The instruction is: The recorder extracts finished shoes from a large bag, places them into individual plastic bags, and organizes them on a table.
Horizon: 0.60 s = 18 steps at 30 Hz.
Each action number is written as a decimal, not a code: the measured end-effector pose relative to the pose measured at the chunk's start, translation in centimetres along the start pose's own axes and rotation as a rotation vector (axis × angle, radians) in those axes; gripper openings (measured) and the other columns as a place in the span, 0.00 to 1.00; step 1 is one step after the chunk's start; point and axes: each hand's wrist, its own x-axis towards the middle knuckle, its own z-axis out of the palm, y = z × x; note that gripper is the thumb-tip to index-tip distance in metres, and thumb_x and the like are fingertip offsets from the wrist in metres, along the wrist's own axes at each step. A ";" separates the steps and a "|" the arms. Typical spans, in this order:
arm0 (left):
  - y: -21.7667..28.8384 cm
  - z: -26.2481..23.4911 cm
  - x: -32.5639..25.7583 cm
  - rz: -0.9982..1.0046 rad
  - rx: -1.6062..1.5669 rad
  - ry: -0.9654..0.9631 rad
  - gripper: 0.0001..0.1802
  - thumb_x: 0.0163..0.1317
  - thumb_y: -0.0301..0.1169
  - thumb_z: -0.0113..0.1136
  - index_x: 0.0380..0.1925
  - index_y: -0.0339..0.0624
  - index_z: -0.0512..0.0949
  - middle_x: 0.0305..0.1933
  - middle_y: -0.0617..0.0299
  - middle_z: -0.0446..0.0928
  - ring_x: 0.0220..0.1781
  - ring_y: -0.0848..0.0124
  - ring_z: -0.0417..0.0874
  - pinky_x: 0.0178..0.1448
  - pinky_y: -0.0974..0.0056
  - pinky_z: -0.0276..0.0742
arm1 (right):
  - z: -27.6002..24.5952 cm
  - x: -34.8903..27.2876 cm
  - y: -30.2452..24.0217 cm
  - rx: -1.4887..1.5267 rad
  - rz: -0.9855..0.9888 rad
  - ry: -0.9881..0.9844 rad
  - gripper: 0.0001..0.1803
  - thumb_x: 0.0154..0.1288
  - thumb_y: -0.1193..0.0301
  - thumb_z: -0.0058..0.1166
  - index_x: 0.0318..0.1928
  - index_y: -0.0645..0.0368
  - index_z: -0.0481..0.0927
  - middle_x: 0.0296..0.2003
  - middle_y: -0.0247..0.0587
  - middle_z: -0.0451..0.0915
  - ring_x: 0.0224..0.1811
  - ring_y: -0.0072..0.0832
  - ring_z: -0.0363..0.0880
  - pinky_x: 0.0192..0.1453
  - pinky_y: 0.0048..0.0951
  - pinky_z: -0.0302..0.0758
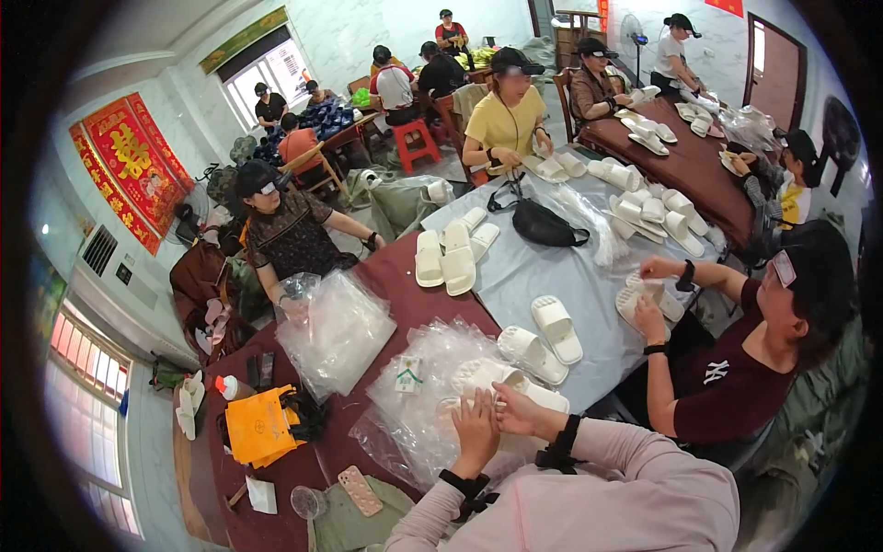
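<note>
My left hand (475, 433) has its fingers stretched out, lying against a pair of white slippers (487, 373) and the clear plastic around them. Beside it, fingertips meeting the left hand's, my right hand (521, 411) has curled fingers; what they pinch is hidden. Part of the pair shows beyond the right hand. Under and left of both hands spreads a heap of clear plastic bags (405, 419), with a small white and green card (408, 375) on top. Another white pair (556, 328) lies just beyond my hands.
A maroon cloth and a grey sheet (515, 281) cover the table. More slippers (457, 258) and a black waist bag (544, 224) lie farther off. At left are a bag stack (336, 331), an orange bag (260, 428) and a phone (360, 490). Co-workers sit around; one at right handles slippers.
</note>
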 end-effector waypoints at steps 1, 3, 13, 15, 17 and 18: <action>-0.1 0.0 -0.1 -0.002 0.002 0.002 0.25 0.61 0.33 0.45 0.59 0.43 0.63 0.64 0.52 0.61 0.63 0.43 0.59 0.59 0.36 0.51 | -0.1 0.2 0.1 -0.007 -0.028 -0.051 0.21 0.64 0.54 0.46 0.49 0.55 0.63 0.38 0.35 0.71 0.40 0.27 0.73 0.48 0.30 0.72; -0.2 -0.1 -0.2 0.001 -0.035 0.021 0.24 0.61 0.33 0.45 0.59 0.42 0.64 0.64 0.52 0.60 0.63 0.42 0.58 0.59 0.36 0.51 | -0.4 0.8 0.3 -0.014 -0.059 -0.101 0.19 0.65 0.55 0.46 0.47 0.55 0.65 0.36 0.34 0.71 0.38 0.26 0.73 0.45 0.29 0.73; -0.8 0.6 -1.3 0.039 0.020 -0.023 0.24 0.58 0.31 0.48 0.55 0.37 0.65 0.62 0.50 0.62 0.61 0.45 0.61 0.60 0.41 0.53 | -2.9 7.3 1.3 -0.190 -0.179 0.145 0.07 0.63 0.67 0.50 0.32 0.57 0.72 0.24 0.34 0.72 0.22 0.25 0.71 0.23 0.27 0.68; -1.5 1.4 -2.4 -0.087 0.019 0.074 0.19 0.57 0.35 0.50 0.49 0.41 0.69 0.58 0.53 0.65 0.61 0.50 0.62 0.62 0.41 0.49 | -2.4 6.9 1.6 -0.190 -0.173 0.215 0.07 0.62 0.68 0.50 0.31 0.57 0.71 0.23 0.34 0.72 0.21 0.25 0.70 0.22 0.28 0.68; -2.2 1.6 -3.3 -0.147 0.023 0.122 0.18 0.56 0.35 0.51 0.46 0.41 0.69 0.55 0.53 0.66 0.60 0.52 0.63 0.62 0.42 0.50 | -2.0 6.6 1.8 -0.110 -0.117 0.250 0.07 0.62 0.69 0.50 0.32 0.58 0.70 0.23 0.35 0.71 0.18 0.26 0.70 0.22 0.30 0.72; -2.2 1.3 -3.4 -0.200 0.027 0.164 0.16 0.55 0.35 0.52 0.43 0.42 0.70 0.53 0.53 0.68 0.59 0.54 0.64 0.62 0.42 0.50 | -2.1 6.7 2.0 -0.114 -0.116 0.251 0.07 0.62 0.69 0.50 0.32 0.58 0.70 0.23 0.35 0.71 0.18 0.26 0.70 0.22 0.30 0.72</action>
